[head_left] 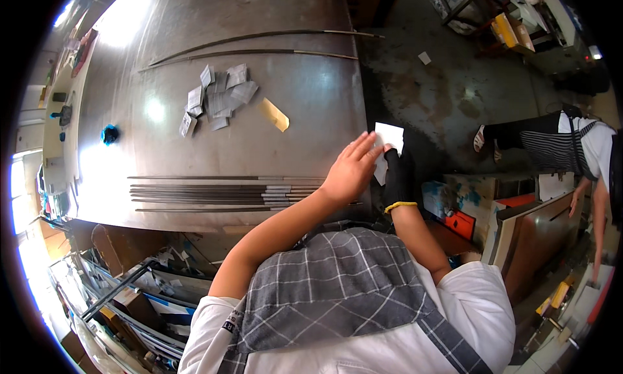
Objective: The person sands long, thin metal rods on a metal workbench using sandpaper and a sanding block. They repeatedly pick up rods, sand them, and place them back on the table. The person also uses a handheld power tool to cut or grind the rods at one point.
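My right hand [399,176], in a black glove with a yellow cuff and bare thumb tip, grips a white sheet of paper [389,133] just off the table's right edge. The thumb presses on the sheet; its other fingers are mostly hidden. My bare left hand [350,169] has its fingers stretched out, with the tips against the sheet's left side. Below that hand lies a row of thin dark rods [214,193] with pale sleeves toward their right ends. Farther off, a loose pile of small grey packets [224,96] lies on the metal table [292,127].
Beside the packets is a tan paper piece [275,114]. Two long rods [259,51] cross the table's far part; one overhangs its right edge. A crumpled blue thing [109,134] sits at left. At right, another person [571,140] stands near leaning boards [545,238].
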### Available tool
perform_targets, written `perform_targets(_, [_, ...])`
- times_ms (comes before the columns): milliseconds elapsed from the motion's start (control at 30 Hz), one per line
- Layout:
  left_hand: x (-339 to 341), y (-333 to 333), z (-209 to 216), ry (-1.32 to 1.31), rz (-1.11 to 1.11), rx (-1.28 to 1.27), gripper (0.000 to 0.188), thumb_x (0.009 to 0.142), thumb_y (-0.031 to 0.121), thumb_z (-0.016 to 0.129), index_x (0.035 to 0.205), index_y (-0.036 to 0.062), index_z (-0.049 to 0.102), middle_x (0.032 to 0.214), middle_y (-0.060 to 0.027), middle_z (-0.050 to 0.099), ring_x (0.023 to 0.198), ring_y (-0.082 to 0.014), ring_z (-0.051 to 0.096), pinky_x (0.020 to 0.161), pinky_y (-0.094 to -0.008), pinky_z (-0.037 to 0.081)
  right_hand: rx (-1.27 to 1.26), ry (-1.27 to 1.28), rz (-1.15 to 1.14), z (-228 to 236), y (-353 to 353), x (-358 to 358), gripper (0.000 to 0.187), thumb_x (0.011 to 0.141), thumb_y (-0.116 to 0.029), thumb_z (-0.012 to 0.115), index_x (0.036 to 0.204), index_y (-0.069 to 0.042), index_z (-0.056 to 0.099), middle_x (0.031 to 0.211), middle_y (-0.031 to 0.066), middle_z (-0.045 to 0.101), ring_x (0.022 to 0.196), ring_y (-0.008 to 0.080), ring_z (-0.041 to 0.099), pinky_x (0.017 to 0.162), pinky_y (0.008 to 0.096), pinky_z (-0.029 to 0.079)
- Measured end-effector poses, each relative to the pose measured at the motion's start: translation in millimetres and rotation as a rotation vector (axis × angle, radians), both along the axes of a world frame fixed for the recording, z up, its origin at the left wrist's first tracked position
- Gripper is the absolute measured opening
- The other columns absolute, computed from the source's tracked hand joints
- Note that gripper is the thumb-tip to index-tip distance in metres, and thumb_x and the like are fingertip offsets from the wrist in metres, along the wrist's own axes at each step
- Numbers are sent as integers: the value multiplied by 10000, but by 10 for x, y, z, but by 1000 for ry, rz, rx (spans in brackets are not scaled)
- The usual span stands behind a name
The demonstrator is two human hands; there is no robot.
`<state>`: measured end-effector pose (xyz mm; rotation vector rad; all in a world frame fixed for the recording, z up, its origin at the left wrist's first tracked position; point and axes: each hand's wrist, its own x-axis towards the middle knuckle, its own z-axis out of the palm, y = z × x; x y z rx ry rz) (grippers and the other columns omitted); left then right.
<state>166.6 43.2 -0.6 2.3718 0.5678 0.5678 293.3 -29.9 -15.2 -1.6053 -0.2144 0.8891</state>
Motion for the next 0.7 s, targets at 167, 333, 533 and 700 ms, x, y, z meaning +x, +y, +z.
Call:
perform_targets(167, [-536, -150, 328, -315, 377, -567, 654, 844, 26, 667, 1425, 24, 365, 1435, -176, 418, 1303, -311, 457, 1087, -392, 377, 155, 56, 82, 476, 238, -560, 254, 909, -168, 623, 1106, -8, 632, 1003, 59, 669, 880, 149, 620, 739, 295, 498])
perform_targets(333, [-1596, -326, 456, -560, 521, -1404, 435, 969, 212, 600, 1342, 55, 442, 1137, -34, 594, 983, -114, 604, 828, -289, 553, 216, -31, 364, 695, 478, -1520, 250, 916, -161, 586, 1086, 19, 623, 932, 75, 685, 798, 155, 635, 708, 308, 506])
perform_targets(533, [-2809, -1039, 827, -770, 812, -1204, 400, 942, 231, 644, 1274, 71, 490, 1066, -2, 624, 854, -81, 606, 718, -239, 531, 269, -159, 810, 969, 95, -2920, 217, 922, -175, 590, 998, 23, 633, 883, 87, 681, 759, 150, 616, 688, 309, 496])
perform_targets(700, [-4027, -1724, 1462, -879, 968, -1131, 419, 894, 166, 700, 1245, 51, 501, 975, -32, 641, 779, -94, 617, 646, -222, 512, 31, 45, 1190, 1806, -345, -4115, 245, 963, -159, 527, 1150, -12, 584, 1019, 143, 628, 879, 231, 605, 742, 344, 499])
